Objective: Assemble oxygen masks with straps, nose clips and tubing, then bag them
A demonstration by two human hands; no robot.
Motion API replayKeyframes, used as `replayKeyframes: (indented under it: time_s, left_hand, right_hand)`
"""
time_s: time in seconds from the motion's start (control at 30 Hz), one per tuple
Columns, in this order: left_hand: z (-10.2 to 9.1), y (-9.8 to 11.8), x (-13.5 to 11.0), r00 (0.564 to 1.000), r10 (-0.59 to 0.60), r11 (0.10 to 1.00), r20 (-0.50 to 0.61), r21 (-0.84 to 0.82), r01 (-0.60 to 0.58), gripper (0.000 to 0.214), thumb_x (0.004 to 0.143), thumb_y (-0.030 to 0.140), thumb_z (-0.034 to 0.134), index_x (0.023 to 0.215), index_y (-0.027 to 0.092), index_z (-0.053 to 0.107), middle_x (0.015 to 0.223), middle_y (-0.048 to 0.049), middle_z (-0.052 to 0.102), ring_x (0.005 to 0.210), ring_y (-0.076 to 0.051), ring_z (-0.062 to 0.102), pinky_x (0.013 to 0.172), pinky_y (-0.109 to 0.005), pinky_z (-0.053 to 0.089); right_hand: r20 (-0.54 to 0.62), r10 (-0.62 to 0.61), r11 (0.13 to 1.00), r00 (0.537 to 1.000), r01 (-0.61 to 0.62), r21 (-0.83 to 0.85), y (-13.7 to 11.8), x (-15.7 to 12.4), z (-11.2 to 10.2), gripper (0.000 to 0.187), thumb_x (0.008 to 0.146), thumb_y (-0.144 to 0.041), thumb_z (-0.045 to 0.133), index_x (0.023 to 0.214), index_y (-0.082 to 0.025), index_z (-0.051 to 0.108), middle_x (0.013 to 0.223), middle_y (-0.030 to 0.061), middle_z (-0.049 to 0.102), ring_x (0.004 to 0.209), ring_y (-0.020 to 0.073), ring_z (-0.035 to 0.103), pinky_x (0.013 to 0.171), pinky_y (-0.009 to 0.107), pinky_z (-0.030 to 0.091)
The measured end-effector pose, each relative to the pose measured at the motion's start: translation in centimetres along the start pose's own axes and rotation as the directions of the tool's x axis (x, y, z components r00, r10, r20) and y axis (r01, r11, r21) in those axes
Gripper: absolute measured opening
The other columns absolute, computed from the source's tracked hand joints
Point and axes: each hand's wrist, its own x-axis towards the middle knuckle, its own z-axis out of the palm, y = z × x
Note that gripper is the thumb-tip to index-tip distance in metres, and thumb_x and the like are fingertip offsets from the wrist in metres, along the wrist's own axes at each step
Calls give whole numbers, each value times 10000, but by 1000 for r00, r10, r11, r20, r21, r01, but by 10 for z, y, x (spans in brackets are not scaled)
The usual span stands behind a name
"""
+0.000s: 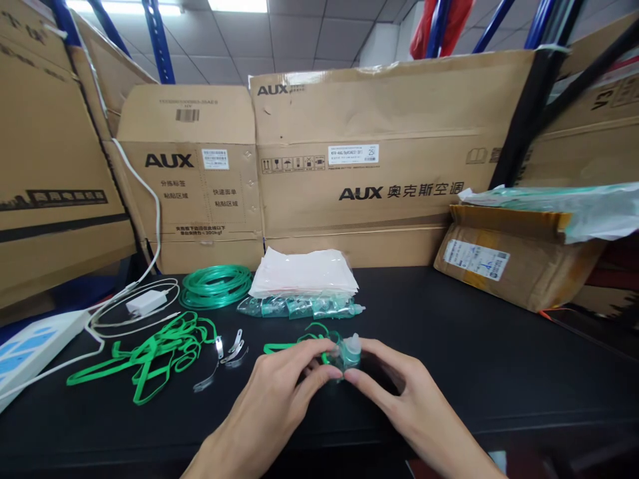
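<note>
Both hands meet over a small clear green plastic mask (348, 352) near the front of the black table (449, 372). My left hand (279, 392) pinches its left side, where a green elastic strap (292, 344) runs off it. My right hand (399, 399) grips its right side with thumb and fingers. The mask has a pale round cap on top.
A pile of green elastic straps (154, 352) and a few metal clips (227, 356) lie to the left. Behind are coiled green tubing (215, 286), a stack of plastic bags (304, 273) on more masks (299, 307), a white charger (146, 303), a power strip (30, 346) and cardboard boxes (369, 159).
</note>
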Motion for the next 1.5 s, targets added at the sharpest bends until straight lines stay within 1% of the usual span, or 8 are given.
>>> replayKeyframes:
  time_s: [0.23, 0.43, 0.53, 0.7, 0.8, 0.9, 1.2, 1.5]
  left_hand:
    - [1, 0, 0, 995, 40, 963, 88, 262, -62, 281, 990, 169, 731, 1244, 270, 667, 1047, 0, 784, 885, -240, 689, 868, -399, 523]
    - [0, 1, 2, 979, 34, 943, 199, 319, -97, 178, 1049, 81, 579, 995, 225, 670, 941, 13, 733, 873, -226, 658, 869, -394, 453]
    - [0, 2, 2, 982, 26, 942, 185, 323, -86, 199, 1033, 65, 588, 1058, 248, 662, 962, 22, 730, 890, -229, 659, 879, -401, 436]
    - [0, 4, 3, 988, -130, 932, 80, 350, 95, 363, 1017, 135, 627, 1326, 317, 568, 942, 33, 713, 859, -238, 662, 838, -395, 439]
    - [-2, 4, 4, 982, -186, 902, 27, 401, 159, 318, 1013, 150, 613, 1288, 308, 592, 904, 28, 697, 808, -235, 654, 787, -372, 441]
    - [-2, 3, 5, 976, -216, 873, -13, 446, 200, 241, 995, 150, 614, 1185, 295, 645, 896, 18, 711, 779, -240, 657, 780, -382, 441]
    - [-3, 4, 6, 973, -227, 817, -34, 538, 209, 311, 915, 6, 495, 986, 237, 691, 1067, -37, 720, 983, -295, 672, 944, -536, 435]
    - [-10, 1, 4, 982, -186, 790, -24, 591, 165, 463, 888, -48, 437, 1092, 270, 704, 1164, -53, 700, 1062, -296, 657, 993, -573, 471]
  right_hand:
    - [9, 64, 933, 998, -63, 355, 0, 0, 0, 320, 948, -432, 758, 1217, -277, 681, 1243, 61, 774, 1158, 232, 749, 1078, 396, 590]
    - [55, 2, 990, 998, -10, 138, -1, 0, -2, 342, 895, -349, 825, 1228, -319, 753, 1254, 24, 771, 1152, 237, 740, 1057, 362, 590]
    - [57, -40, 995, 998, 34, 92, -3, 1, -1, 314, 892, -325, 830, 1200, -317, 774, 1251, 26, 765, 1148, 245, 736, 1016, 341, 607]
    - [-238, 29, 967, 971, 33, 254, 1, 0, -2, 352, 945, -450, 752, 1256, -291, 708, 1265, 52, 757, 1134, 261, 758, 1042, 378, 608]
    - [-442, 107, 950, 891, 39, 310, 8, -2, -5, 449, 961, -514, 719, 1354, -311, 638, 1320, 67, 733, 1029, 255, 787, 1002, 409, 629]
    - [-498, 105, 955, 861, 53, 293, 12, -3, -6, 495, 954, -523, 723, 1391, -313, 622, 1363, 77, 712, 1039, 252, 777, 979, 392, 637]
    - [-182, -55, 994, 982, 36, -106, 10, 3, -3, 335, 912, -461, 757, 1190, -274, 734, 1076, 49, 815, 982, 274, 797, 829, 317, 667]
    - [-41, -352, 857, 935, 304, -416, 18, 4, 4, 378, 933, -301, 727, 1311, -303, 715, 1165, 73, 809, 1025, 292, 805, 896, 384, 679]
